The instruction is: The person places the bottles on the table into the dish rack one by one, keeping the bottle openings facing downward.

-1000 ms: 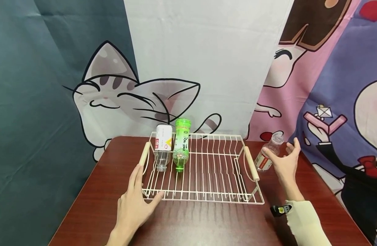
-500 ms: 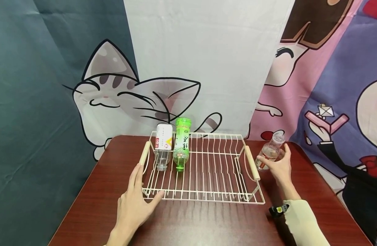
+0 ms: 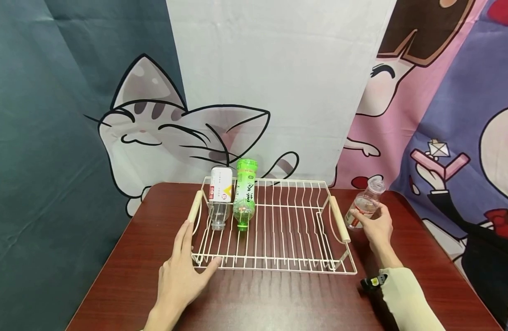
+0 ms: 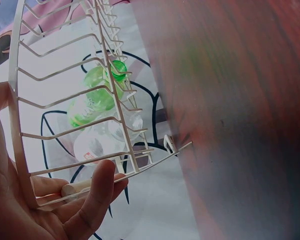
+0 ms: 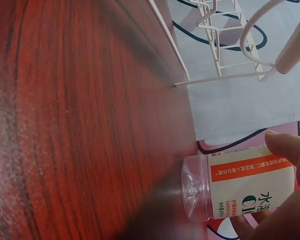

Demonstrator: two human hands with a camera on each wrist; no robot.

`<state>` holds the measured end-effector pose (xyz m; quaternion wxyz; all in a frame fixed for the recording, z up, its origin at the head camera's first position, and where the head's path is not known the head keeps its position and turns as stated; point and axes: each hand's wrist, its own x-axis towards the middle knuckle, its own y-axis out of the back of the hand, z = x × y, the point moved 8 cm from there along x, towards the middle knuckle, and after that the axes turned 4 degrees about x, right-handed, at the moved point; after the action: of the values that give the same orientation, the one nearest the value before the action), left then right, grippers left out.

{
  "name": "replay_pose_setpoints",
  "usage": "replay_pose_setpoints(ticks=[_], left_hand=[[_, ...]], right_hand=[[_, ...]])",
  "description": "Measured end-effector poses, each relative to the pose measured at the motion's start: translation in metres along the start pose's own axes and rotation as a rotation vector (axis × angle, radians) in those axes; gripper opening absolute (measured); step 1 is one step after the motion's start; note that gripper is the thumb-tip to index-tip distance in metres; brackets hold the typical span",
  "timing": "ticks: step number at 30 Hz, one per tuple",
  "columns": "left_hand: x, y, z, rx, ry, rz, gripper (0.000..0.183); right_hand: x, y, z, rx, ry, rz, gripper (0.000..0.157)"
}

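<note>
A white wire dish rack (image 3: 270, 270) with pale wooden handles stands on the table. My left hand (image 3: 180, 271) holds its front left corner, the thumb over the front wire and the fingers by the left handle (image 3: 194, 207); in the left wrist view the fingers (image 4: 80, 200) reach round the side wire. My right hand (image 3: 376, 227) grips a clear plastic bottle (image 3: 363, 204) beside the rack's right handle, thumb on one side and fingers on the other. The bottle is capless and leans slightly; its white label with a red band (image 5: 250, 167) shows in the right wrist view.
Two bottles lie neck-down in the rack's left slots: a clear one with a white label (image 3: 220, 186) and a green one (image 3: 245, 188). The dark red wooden table (image 3: 279, 303) ends at a printed cartoon cloth (image 3: 279, 69) behind.
My right hand has moved in from the right of the bottle and closed round its label. The bottle has barely shifted. My left hand keeps its place on the rack.
</note>
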<state>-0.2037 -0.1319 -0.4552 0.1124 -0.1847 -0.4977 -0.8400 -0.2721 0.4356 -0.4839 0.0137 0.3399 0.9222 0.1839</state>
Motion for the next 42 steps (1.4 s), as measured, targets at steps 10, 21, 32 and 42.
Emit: replay_pose_setpoints(ticks=[10,21,32,42], left_hand=[[0.001,-0.001,-0.002,0.014,0.011,-0.014,0.115],[0.002,0.0,0.0,0.011,-0.001,-0.002,0.113],[0.003,0.0,0.001,0.009,-0.001,-0.018,0.113],[0.001,0.0,0.0,0.01,-0.004,-0.008,0.114]], right_hand=[[-0.006,0.006,-0.004,0.077,0.02,0.028,0.076],[-0.031,0.023,-0.034,0.164,0.109,0.045,0.063],[-0.069,0.051,-0.048,0.314,0.134,0.051,0.053],[-0.108,0.075,-0.056,0.438,0.135,0.052,0.056]])
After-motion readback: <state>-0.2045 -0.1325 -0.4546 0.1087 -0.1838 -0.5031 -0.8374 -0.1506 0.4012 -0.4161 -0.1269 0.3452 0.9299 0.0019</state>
